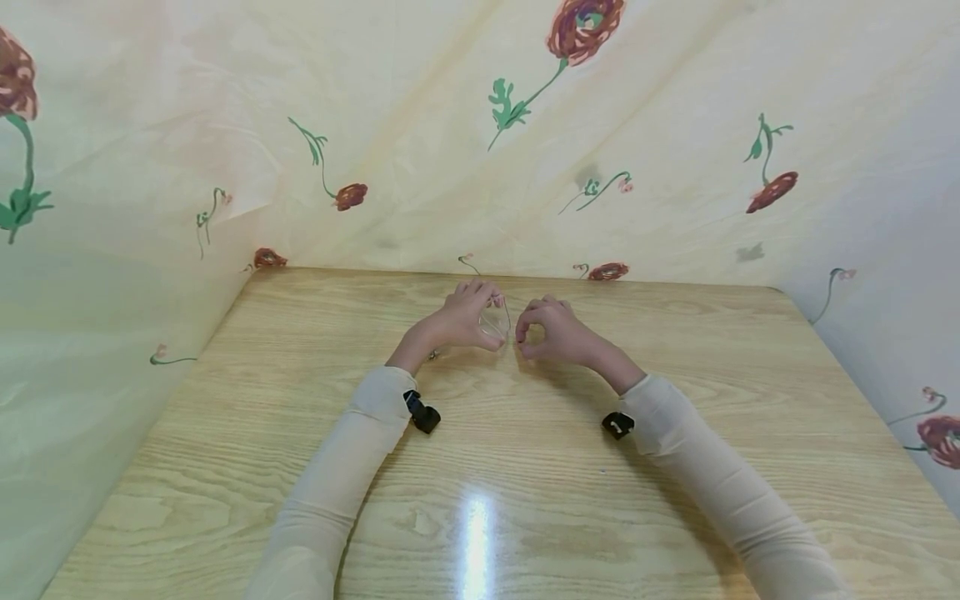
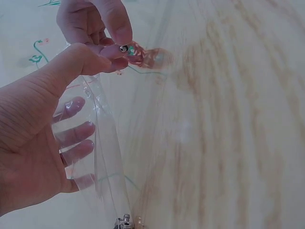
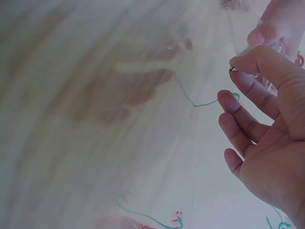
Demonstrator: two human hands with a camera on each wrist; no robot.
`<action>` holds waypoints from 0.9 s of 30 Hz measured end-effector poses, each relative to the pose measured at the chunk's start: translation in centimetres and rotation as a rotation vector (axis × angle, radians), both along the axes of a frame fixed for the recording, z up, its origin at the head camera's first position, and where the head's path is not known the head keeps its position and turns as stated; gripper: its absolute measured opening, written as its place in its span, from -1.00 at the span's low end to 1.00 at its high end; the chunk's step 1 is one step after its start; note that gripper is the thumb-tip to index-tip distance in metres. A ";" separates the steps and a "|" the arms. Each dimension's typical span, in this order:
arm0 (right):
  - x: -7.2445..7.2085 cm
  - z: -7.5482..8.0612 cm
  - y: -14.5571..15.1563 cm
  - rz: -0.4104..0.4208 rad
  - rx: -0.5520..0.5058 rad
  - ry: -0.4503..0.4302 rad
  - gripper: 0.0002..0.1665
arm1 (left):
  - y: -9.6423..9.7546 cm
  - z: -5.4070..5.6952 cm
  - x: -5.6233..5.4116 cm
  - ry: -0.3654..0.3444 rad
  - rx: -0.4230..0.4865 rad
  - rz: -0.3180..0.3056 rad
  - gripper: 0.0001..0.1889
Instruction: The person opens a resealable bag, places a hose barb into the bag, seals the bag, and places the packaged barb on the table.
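My left hand [image 1: 459, 321] holds a clear plastic bag [image 2: 107, 143] near its mouth, thumb on one side and fingers showing through the film. At the bottom of the bag, in the left wrist view, lie small shiny metal parts [image 2: 125, 222]. Close to the bag's mouth, my right hand [image 1: 558, 333] pinches a tiny silvery metal piece [image 3: 232, 69] between thumb and index finger. Its other fingers are loosely bent. The piece is too small to tell its kind. Both hands are over the far part of the table, almost meeting.
The wood-grain table [image 1: 525, 467] reaches back to a pale cloth [image 1: 420, 108] with red flowers, which also hangs at both sides. Black straps [image 1: 424, 414] sit at both wrists, over light sleeves. Light glares off the table's near part.
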State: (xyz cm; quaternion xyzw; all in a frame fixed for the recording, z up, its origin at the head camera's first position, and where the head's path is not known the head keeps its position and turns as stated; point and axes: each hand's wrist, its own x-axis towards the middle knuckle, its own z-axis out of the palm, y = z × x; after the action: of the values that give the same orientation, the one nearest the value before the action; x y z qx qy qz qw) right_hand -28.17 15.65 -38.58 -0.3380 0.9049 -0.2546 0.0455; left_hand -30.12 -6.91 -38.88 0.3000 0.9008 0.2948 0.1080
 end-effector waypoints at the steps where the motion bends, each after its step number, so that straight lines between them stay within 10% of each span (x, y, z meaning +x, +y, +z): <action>1: 0.0 0.0 0.0 -0.001 -0.002 0.001 -0.92 | 0.0 0.0 0.0 -0.001 -0.001 0.001 -0.40; 27: -0.6 0.4 0.1 -0.010 -0.100 0.022 -0.97 | 0.0 -0.1 -0.1 0.009 -0.014 0.006 -0.44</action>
State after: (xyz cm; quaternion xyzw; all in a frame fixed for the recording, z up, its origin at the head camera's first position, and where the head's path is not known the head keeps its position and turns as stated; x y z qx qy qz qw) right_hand -28.82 15.74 -38.18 -0.3378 0.8933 -0.2959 0.0175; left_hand -30.26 -6.86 -39.01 0.2978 0.9042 0.2875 0.1053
